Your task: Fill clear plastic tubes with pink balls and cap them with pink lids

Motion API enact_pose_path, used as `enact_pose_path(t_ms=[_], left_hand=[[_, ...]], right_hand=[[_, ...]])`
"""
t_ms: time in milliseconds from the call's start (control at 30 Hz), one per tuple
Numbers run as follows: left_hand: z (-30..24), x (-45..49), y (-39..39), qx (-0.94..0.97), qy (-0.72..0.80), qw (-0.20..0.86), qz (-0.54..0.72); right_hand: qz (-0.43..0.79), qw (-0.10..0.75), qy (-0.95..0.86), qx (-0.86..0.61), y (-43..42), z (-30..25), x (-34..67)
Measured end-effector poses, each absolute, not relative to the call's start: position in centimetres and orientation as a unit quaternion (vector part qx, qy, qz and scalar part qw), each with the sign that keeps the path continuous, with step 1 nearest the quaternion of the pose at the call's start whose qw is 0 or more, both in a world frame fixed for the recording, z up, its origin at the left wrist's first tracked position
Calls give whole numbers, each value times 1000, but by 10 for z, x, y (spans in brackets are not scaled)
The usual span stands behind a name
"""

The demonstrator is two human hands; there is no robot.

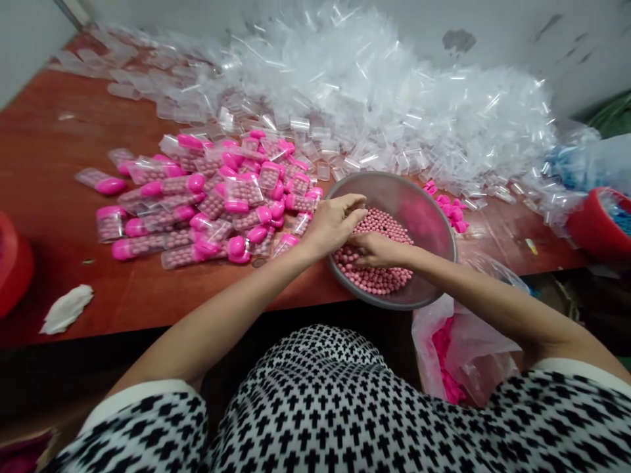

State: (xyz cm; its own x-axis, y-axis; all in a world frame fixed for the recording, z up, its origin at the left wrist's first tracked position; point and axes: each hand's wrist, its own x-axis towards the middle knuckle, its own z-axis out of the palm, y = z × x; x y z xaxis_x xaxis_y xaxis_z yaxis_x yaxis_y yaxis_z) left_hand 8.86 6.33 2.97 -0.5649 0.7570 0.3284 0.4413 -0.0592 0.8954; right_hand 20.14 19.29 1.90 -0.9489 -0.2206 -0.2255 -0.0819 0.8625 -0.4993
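A grey bowl (444,263) at the table's front edge holds many small round pink beads (387,226). Over the bowl's left side, my left hand (335,223) is closed with its fingers curled; whatever is in them is hidden. My right hand (382,251) reaches in from the right, its bent fingers closed among the beads just below the left hand. Left of the bowl lies a heap of clear containers (241,190) filled with pink beads and fitted with bright pink caps. Several loose pink caps (451,210) lie beyond the bowl's right rim.
A big pile of clear, unfilled containers (394,85) runs along the wall behind. Red tubs stand at the right (599,223) and left edge (12,263). A crumpled white piece (68,309) lies front left. A plastic bag (473,355) with pink contents hangs below the bowl.
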Motion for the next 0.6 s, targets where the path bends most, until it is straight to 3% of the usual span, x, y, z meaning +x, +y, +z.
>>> enact_pose_path(t_ms=[133,233,433,600], left_hand=[[33,86,62,456,679,130,560],[34,87,64,460,670,167,559],[36,100,78,443,554,372,599],[40,106,85,427,536,419,595]], right_hand=[[-544,55,835,62,213,34,221],[-649,-31,751,112,221,42,236],[-670,-140,719,120,221,45,248],[-604,-153,777,87,230,54,259]])
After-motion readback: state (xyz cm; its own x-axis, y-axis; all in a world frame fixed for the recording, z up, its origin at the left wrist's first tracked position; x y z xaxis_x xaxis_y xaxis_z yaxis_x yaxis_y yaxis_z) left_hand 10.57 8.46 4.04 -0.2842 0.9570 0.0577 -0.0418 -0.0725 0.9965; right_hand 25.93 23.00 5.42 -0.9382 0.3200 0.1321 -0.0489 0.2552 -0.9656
